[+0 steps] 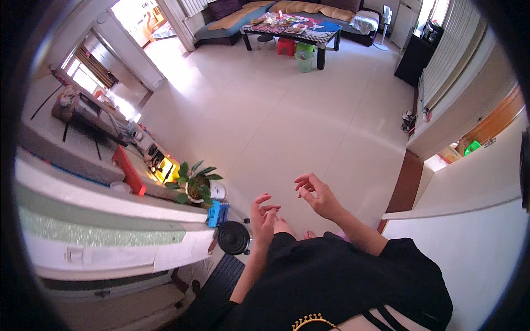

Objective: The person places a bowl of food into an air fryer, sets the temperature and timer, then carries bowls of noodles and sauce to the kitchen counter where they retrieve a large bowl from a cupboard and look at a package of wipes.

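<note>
Both of my hands are raised in front of my body, over the pale tiled floor (290,128). My left hand (264,215) has its fingers bent and spread, with nothing between them. To its right, my right hand (316,196) is held a little higher in the picture, fingers loosely curled and apart, likewise holding nothing. The two hands do not touch. Left of my left hand stands a round black object (233,238) with a ridged top. Beyond it are a blue plastic item (213,214) and a leafy potted plant (198,186).
A low table (319,38) with a patterned cloth and food items stands before a sofa (215,32). A green wastebasket (304,62) and a red stool (285,46) are by it. A black cabinet (408,58) and a door (472,178) lie to the right.
</note>
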A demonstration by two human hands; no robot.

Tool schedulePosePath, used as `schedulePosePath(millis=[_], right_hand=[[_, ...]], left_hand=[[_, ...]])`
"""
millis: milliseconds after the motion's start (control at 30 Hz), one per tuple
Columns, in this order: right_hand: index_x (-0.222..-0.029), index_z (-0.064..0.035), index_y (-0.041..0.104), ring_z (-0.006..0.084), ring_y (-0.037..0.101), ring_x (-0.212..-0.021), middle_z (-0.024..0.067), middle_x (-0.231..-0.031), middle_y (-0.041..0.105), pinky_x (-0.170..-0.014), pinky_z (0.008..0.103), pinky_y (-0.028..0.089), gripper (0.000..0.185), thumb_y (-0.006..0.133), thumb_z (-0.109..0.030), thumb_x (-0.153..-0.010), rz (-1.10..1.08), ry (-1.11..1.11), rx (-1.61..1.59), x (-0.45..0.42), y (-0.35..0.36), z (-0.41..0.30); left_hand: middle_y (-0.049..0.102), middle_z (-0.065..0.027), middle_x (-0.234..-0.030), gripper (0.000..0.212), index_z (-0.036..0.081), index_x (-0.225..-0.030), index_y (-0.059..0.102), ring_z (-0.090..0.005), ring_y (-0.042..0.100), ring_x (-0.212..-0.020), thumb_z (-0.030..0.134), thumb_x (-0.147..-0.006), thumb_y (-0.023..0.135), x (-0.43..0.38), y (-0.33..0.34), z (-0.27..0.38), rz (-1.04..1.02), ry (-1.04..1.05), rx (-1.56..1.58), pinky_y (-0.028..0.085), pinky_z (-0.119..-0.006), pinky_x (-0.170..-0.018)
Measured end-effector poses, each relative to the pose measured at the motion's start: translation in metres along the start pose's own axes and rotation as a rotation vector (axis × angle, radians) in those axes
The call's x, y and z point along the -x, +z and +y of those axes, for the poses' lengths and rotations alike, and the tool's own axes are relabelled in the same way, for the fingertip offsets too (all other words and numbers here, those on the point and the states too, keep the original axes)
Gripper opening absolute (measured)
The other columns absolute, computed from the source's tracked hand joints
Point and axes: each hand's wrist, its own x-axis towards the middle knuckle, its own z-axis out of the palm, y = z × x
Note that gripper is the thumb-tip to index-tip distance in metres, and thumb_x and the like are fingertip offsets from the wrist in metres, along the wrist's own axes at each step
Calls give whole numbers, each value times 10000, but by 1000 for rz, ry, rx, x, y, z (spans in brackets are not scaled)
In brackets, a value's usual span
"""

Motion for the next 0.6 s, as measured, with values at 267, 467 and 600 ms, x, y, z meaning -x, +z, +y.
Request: schedulePosePath(millis=[267,467,600], right_hand=[[-1031,-14,463,166,562,-756,103,-852,566,-709,294,456,224,463,-62,-812,59,25,15,-149,-17,18],[-1037,-11,458,150,558,-744,92,-850,561,-705,279,453,227,449,-41,-812,195,53,-3,-254,-45,17],[-1043,-7,457,136,551,-744,81,-851,557,-705,269,452,228,441,-39,-818,271,105,-81,-309,-61,32]], left_hand=[[478,-103,-1120,319,-11,-1122,415,-162,564,-873,20,-814,490,-180,-10,9,-69,13,21,442,-296,-815],[541,-67,-992,220,16,-1035,477,-125,568,-833,-11,-817,462,-305,-6,37,-264,-19,-80,445,-237,-702],[540,-70,-999,216,13,-1031,479,-126,564,-828,-17,-818,454,-381,5,45,-359,-42,-80,449,-242,-716]])
